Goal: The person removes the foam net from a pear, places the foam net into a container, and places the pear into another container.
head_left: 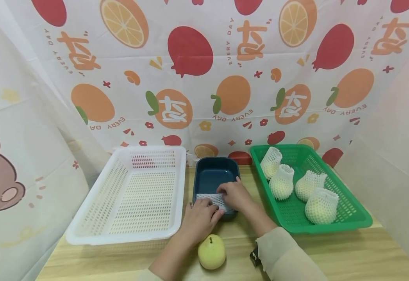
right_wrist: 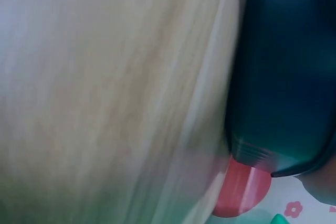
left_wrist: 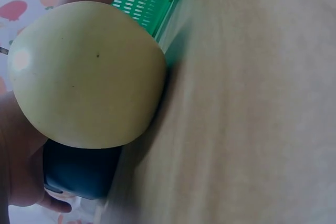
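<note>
A flat white foam net sleeve lies over the near end of a dark blue tray. My left hand pinches the sleeve at its near side, fingers bent over it. At its right end, my right hand holds the mesh between thumb and curled fingers. Just behind my left wrist, a round yellow pear sits on the table, stem up. This pear fills much of the left wrist view. The right wrist view shows the tray's outer side; the sleeve is hidden there.
On the left stands a white perforated basket with nothing in it. A green basket on the right holds several pears in foam nets. Behind them hangs a fruit-print cloth. A small black object sits beside my right sleeve.
</note>
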Action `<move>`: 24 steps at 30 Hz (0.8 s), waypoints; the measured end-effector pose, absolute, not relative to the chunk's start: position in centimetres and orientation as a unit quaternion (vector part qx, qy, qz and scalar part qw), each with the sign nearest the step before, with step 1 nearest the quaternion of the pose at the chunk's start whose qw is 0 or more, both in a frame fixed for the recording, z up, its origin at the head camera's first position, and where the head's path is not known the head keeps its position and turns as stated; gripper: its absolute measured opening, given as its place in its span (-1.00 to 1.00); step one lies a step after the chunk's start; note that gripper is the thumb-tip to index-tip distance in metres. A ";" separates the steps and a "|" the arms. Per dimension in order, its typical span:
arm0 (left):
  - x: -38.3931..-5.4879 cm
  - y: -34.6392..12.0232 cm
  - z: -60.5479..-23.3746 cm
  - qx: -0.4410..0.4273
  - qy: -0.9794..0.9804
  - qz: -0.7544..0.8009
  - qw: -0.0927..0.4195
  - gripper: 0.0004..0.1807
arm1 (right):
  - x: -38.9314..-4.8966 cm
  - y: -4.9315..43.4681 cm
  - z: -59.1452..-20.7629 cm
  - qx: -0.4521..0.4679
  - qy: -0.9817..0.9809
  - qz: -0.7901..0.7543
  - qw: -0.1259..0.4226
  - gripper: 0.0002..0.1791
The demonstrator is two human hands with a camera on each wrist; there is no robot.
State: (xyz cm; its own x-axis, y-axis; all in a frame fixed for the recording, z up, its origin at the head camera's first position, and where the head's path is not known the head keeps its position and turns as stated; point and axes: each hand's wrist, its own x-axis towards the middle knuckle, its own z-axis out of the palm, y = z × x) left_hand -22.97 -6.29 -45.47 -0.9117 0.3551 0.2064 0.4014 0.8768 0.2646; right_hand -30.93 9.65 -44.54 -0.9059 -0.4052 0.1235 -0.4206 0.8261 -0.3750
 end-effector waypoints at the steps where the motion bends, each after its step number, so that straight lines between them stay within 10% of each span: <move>1: -23.0 -6.3 -45.5 -0.193 -0.967 -0.147 0.074 -0.55 | -30.9 9.6 -44.5 0.212 -0.958 0.192 0.010 -0.81; 24: -23.3 -5.4 -45.5 -0.145 -0.981 -0.122 0.043 -0.41 | -29.1 10.5 -43.9 0.225 -0.961 0.158 -0.042 -0.81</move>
State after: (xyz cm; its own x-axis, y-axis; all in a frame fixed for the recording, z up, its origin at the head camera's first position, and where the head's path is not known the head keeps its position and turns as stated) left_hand -23.29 -5.42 -45.54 -0.9545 0.2729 0.1205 0.2941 0.9285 0.2267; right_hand -29.11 10.52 -43.86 -0.8951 -0.4458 -0.0095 -0.4193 0.8487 -0.3223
